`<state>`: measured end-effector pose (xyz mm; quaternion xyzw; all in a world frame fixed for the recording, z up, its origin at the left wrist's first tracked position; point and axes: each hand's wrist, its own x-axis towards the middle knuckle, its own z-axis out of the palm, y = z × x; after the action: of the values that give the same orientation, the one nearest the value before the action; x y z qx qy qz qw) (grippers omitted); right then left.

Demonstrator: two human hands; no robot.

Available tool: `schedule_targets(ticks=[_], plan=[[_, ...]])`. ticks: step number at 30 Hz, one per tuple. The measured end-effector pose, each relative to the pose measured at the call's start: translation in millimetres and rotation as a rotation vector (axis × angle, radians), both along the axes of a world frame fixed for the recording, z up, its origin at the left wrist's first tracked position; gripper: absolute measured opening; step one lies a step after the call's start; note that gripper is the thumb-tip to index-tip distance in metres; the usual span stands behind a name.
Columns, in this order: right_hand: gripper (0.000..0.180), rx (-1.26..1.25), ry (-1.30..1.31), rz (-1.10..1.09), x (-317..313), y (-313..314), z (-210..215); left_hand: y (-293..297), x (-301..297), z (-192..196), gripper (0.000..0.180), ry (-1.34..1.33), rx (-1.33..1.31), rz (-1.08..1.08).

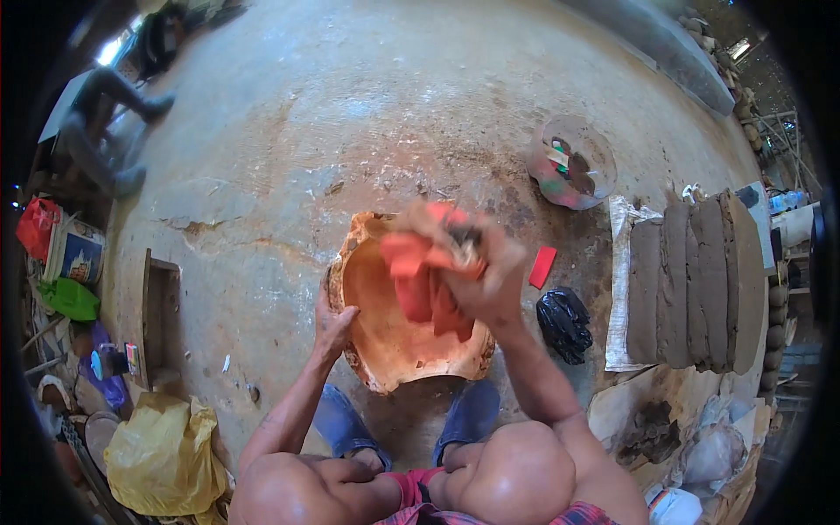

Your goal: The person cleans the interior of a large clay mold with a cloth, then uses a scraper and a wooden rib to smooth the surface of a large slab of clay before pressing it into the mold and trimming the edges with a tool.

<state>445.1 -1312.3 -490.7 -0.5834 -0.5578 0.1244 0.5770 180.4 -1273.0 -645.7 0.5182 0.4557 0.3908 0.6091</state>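
An orange-brown hollow mould (pixel 376 332), shaped like a deep curved shell with a rough rim, stands on the floor in front of my feet. My left hand (pixel 334 324) grips its left rim, thumb over the edge and fingers round the outside. Above the mould's right side, my right hand (pixel 492 280) is closed on a bunched red-orange cloth (pixel 416 271). A dark patch shows in the cloth's folds. Motion blurs this hand and the cloth, and the cloth hides part of the mould's inside.
To the right lie a red flat block (pixel 542 267), a black plastic bag (pixel 564 324) and a row of grey clay slabs (pixel 687 284). A basin (pixel 588 194) stands farther off. At left are a wooden frame (pixel 160 319) and a yellow bag (pixel 162 455). Another person's legs (pixel 105 131) show far left.
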Motion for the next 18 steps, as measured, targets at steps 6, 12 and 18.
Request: schedule_targets(ticks=[6,12,18], plan=[[0.045,-0.21,-0.245,-0.225,71,154,-3,8,1,7,0.088,-0.001,-0.085,-0.028],[0.038,-0.546,-0.434,-0.246,105,234,-112,11,13,1,0.087,-0.223,-0.143,-0.045],[0.064,-0.435,-0.126,-0.302,100,127,-138,9,-23,-11,0.089,0.045,-0.324,0.037]])
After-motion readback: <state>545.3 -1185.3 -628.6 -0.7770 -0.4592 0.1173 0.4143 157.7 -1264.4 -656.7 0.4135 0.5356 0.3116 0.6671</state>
